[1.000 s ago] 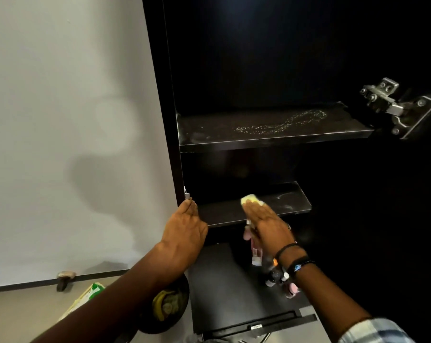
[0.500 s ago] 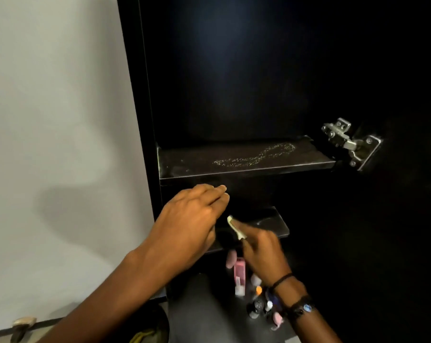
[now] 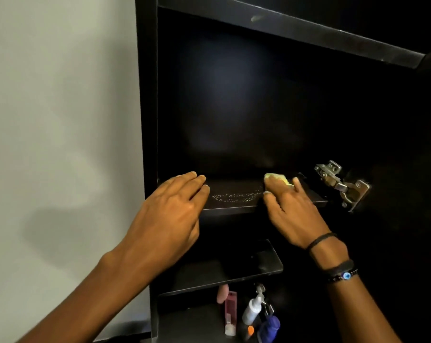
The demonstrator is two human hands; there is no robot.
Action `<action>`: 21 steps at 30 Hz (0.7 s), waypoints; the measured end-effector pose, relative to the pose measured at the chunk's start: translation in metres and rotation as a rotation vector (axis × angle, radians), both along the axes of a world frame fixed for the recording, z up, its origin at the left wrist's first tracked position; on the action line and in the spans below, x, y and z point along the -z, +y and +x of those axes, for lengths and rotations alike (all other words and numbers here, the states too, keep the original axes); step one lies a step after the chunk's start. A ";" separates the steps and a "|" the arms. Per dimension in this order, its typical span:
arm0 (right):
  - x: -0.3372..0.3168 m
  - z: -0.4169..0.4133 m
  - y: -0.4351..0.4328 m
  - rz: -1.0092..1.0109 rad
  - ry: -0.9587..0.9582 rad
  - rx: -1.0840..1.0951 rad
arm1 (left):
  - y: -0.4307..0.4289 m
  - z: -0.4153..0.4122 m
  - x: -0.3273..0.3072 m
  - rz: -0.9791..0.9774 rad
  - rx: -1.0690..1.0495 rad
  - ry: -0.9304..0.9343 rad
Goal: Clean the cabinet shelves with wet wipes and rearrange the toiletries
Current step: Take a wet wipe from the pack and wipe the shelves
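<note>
Cabinet (image 3: pixel 147 95), upper shelf (image 3: pixel 234 206): right hand (image 3: pixel 291 209) at 3 o'clock, fingers pressing wet wipe (image 3: pixel 276 178) flat; left hand (image 3: pixel 170 214) at 9 o'clock, fingers spread, empty; toiletries (image 3: pixel 251 315) at 6 o'clock.

A plain pale wall (image 3: pixel 61 120) fills the left side, crossed by a soft shadow. Beside it stands a dark cabinet (image 3: pixel 146 95), its interior dimly lit.
</note>
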State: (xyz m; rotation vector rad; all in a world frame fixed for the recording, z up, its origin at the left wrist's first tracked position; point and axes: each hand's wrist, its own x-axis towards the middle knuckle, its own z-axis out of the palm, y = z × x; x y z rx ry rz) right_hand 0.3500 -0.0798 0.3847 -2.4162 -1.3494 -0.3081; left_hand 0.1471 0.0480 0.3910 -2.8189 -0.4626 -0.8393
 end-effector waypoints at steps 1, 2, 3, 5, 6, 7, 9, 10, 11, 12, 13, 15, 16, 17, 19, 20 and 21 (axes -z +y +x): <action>-0.001 -0.015 0.008 -0.018 -0.039 -0.066 | 0.000 -0.001 -0.002 0.015 0.000 -0.004; -0.001 -0.030 0.017 -0.034 -0.065 -0.136 | 0.001 -0.002 -0.004 0.035 -0.002 -0.008; -0.001 -0.046 0.025 -0.039 -0.079 -0.214 | 0.002 -0.002 -0.008 0.061 -0.004 -0.011; 0.001 -0.080 0.039 -0.053 -0.086 -0.371 | 0.003 -0.002 -0.017 0.138 -0.005 -0.015; 0.003 -0.095 0.044 -0.065 -0.107 -0.433 | 0.003 -0.001 -0.022 0.185 -0.004 -0.020; 0.006 -0.105 0.047 -0.067 -0.141 -0.477 | 0.004 0.000 -0.027 0.224 -0.001 -0.025; 0.008 -0.114 0.049 -0.068 -0.189 -0.506 | 0.007 0.000 -0.033 0.285 0.001 -0.017; 0.006 -0.113 0.048 -0.071 -0.181 -0.502 | 0.009 -0.001 -0.036 0.307 -0.004 -0.007; 0.003 -0.107 0.046 -0.067 -0.159 -0.492 | 0.011 -0.002 -0.036 0.328 -0.011 0.007; -0.001 -0.098 0.042 -0.068 -0.133 -0.461 | 0.013 -0.003 -0.036 0.342 -0.020 0.027; -0.003 -0.083 0.038 -0.067 -0.124 -0.403 | 0.015 -0.004 -0.035 0.352 -0.035 0.052; -0.003 -0.035 0.023 -0.081 -0.111 -0.206 | 0.018 -0.008 -0.031 0.363 -0.055 0.107; -0.003 -0.007 0.013 -0.127 -0.111 -0.071 | 0.019 -0.009 -0.028 0.368 -0.064 0.132; -0.005 0.018 0.002 -0.209 -0.108 0.058 | 0.020 -0.010 -0.025 0.370 -0.078 0.153; -0.009 0.052 -0.009 -0.396 -0.024 0.215 | 0.022 -0.011 -0.023 0.350 -0.092 0.190; -0.009 0.060 -0.009 -0.468 -0.004 0.247 | 0.022 -0.012 -0.023 0.331 -0.088 0.198; -0.010 0.062 -0.006 -0.474 -0.007 0.247 | 0.021 -0.012 -0.023 0.316 -0.083 0.195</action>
